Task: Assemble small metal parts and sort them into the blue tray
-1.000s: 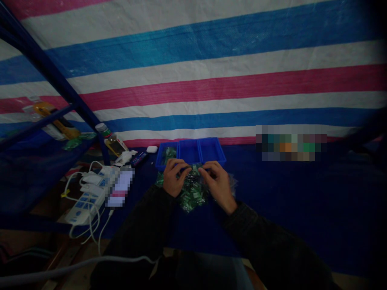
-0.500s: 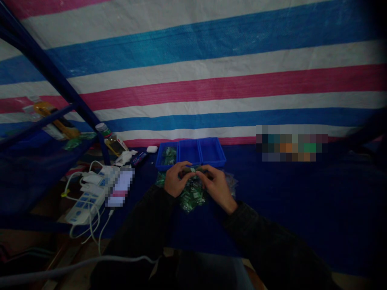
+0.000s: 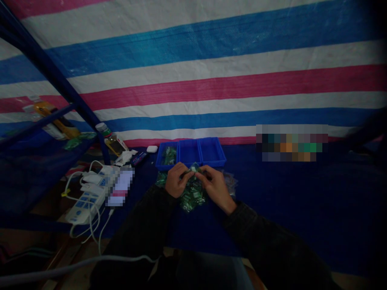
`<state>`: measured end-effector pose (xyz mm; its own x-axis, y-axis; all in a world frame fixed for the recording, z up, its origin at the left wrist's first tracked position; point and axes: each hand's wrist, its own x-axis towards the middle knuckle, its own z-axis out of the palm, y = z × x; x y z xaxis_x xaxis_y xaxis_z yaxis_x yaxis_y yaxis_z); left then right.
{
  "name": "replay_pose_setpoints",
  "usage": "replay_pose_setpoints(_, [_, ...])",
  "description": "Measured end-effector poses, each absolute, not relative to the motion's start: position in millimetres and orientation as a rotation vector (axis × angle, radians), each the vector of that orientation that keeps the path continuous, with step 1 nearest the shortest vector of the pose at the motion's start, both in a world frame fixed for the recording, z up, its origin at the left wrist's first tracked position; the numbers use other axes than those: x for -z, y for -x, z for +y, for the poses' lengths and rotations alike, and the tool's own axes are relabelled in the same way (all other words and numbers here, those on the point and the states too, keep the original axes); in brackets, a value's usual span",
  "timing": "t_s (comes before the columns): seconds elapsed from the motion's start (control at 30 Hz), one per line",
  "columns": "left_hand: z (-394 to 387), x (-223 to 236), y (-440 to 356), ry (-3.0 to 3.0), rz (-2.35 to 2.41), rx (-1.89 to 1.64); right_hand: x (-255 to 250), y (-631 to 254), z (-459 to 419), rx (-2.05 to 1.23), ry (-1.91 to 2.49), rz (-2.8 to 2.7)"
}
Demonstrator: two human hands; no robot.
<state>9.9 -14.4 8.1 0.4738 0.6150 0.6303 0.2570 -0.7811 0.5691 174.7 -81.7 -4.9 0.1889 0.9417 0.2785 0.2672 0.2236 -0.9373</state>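
My left hand [image 3: 176,181] and my right hand [image 3: 216,186] meet in front of the blue trays, fingers closed in a pinch. Between their fingertips is a small clear plastic packet [image 3: 194,167] with something green and white in it; its contents are too dim to name. Beneath the hands lies a pile of similar green packets [image 3: 192,197] on the dark blue tabletop [image 3: 205,235]. More green packets [image 3: 161,177] show beside my left wrist, and clear plastic bags [image 3: 231,183] lie to the right of my right hand.
Three joined blue trays [image 3: 212,151] stand behind the hands; the left one holds green packets [image 3: 169,155]. Leftward are a bottle [image 3: 111,140], a white earphone case [image 3: 151,149], a blurred-out phone [image 3: 121,187] and a power strip [image 3: 86,205] with tangled white cables. A blue metal post [image 3: 57,80] rises at left.
The fingers have shifted slightly, and the packet between them now stands up more into view above the fingertips. Both arms stay in nearly the same place.
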Motion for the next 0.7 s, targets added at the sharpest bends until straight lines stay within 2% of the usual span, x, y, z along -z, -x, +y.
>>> replay_pose_setpoints(0.37, [-17.3,-10.7,-11.3,-2.264,0.760,-1.173,1.6,-175.4,-84.0,-0.624,1.181,-1.292])
replay_pose_setpoints(0.7, [-15.2,-8.6,-9.7,-2.161,0.885,-1.165,-0.8,-171.4,-84.5,-0.777,1.246,-1.223])
